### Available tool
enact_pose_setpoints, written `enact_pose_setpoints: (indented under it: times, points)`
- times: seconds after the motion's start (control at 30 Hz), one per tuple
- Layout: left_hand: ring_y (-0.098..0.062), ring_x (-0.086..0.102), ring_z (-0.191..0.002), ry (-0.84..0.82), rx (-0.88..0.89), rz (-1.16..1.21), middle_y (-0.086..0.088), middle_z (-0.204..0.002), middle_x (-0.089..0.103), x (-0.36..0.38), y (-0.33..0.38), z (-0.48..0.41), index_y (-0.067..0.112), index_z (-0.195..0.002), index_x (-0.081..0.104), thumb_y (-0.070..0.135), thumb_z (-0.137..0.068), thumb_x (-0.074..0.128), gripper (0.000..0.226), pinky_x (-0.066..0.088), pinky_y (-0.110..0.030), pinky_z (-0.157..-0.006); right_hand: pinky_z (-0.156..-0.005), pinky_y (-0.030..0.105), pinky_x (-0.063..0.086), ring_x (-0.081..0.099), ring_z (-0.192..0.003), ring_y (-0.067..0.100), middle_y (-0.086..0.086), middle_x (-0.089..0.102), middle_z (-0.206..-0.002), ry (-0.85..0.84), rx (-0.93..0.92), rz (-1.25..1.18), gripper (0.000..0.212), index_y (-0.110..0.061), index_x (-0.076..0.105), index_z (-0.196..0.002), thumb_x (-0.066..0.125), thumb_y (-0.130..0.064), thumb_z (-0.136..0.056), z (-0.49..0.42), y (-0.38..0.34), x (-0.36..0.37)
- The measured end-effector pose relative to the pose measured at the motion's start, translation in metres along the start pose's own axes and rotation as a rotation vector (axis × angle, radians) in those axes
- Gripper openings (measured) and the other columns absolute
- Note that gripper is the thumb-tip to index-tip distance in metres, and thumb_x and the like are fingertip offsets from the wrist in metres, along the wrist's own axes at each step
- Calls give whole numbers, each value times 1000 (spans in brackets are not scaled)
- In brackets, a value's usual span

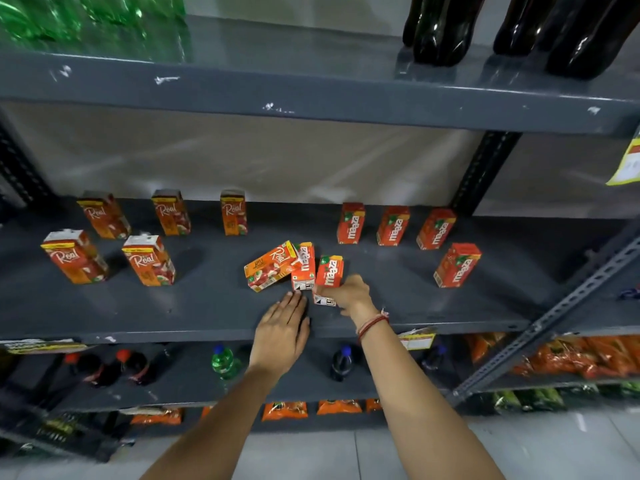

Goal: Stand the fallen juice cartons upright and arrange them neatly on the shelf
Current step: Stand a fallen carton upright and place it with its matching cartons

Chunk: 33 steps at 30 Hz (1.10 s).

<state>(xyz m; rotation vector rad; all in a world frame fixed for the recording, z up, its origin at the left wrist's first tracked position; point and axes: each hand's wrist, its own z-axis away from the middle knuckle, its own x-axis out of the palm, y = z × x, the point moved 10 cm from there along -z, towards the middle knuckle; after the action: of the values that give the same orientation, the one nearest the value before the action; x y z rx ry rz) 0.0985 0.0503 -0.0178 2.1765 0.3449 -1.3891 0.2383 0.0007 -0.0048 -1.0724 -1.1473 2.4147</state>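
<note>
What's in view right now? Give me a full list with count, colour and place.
Real cartons: five upright, orange, shelf left.
Fallen Real carton: one, orange, shelf centre.
Maaza cartons: four upright, orange-red, shelf right.
Fallen Maaza cartons: two, centre, one under right hand.
Shelf: grey metal.
Green bottles: top left.
Dark bottles: top right.
Small bottles: lower shelf.
Orange packets: bottom.
Hands: left hand open; right hand gripping Maaza.

grey metal shelving (311,98); pale wall (242,161) behind; light tiled floor (554,445)
</note>
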Motion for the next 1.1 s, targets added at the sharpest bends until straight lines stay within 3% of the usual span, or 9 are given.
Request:
enact_pose_setpoints:
  times: [0.07, 0.17, 0.3, 0.53, 0.63, 0.77, 0.93, 1.1]
  points:
    - [-24, 51, -123, -7, 19, -25, -11, -130, 57, 2, 0, 1, 4, -126, 58, 30, -94, 36, 46, 34, -36, -103, -96, 42, 50, 59, -112, 29, 12, 63, -120, -41, 7, -1, 36, -16, 56, -77, 81, -38, -65, -1, 1, 2]
    - [-25, 51, -122, -14, 35, -40, -13, -130, 57, 1, 2, 0, 3, -126, 57, 29, -94, 36, 47, 34, -36, -102, -91, 35, 51, 62, -105, 26, 10, 67, -113, -83, -4, -2, 57, -6, 63, -100, 83, -43, -61, -1, 5, 7]
    - [-25, 51, -122, -21, 36, -49, -14, -130, 57, 2, 3, 2, 2, -125, 57, 29, -94, 35, 47, 37, -38, -100, -80, 27, 48, 64, -99, 21, 9, 70, -108, -96, -91, -35, 53, -4, 66, -103, 85, -31, -62, 13, 9, 8]
    - [-26, 50, -123, 3, 70, -83, -16, -129, 57, -1, 6, 3, 0, -126, 55, 28, -94, 35, 47, 34, -38, -101, -87, 27, 46, 62, -102, 20, 9, 67, -110, -18, -124, -310, 64, -15, 51, -106, 89, -22, -55, 28, 25, 1]
    - [-28, 51, -122, 4, 66, -81, -17, -129, 57, -2, 6, 3, 0, -127, 54, 29, -94, 33, 48, 36, -40, -100, -87, 26, 47, 64, -101, 19, 7, 70, -106, -43, -148, -406, 69, -9, 52, -115, 88, -19, -57, 34, 23, 5]
    - [-28, 51, -122, -4, 55, -79, -17, -128, 58, -2, 5, 3, -1, -125, 55, 29, -94, 33, 49, 37, -41, -99, -74, 16, 47, 65, -96, 17, 10, 70, -107, -71, -173, -481, 64, -4, 55, -116, 86, -14, -61, 38, 19, 5]
    - [-28, 51, -121, -19, 39, -81, -17, -128, 57, -2, 4, 3, 0, -125, 55, 30, -95, 32, 49, 39, -42, -98, -72, 15, 46, 65, -96, 17, 9, 70, -107, -72, -169, -494, 64, -5, 55, -116, 86, -16, -61, 37, 19, 6]
    - [-27, 50, -123, -28, 29, -94, -15, -130, 56, -1, 5, 3, 1, -126, 55, 30, -96, 32, 48, 36, -40, -99, -73, 17, 47, 64, -89, 12, 1, 67, -94, -76, -199, -508, 50, -10, 55, -105, 84, -15, -64, 33, 17, -1]
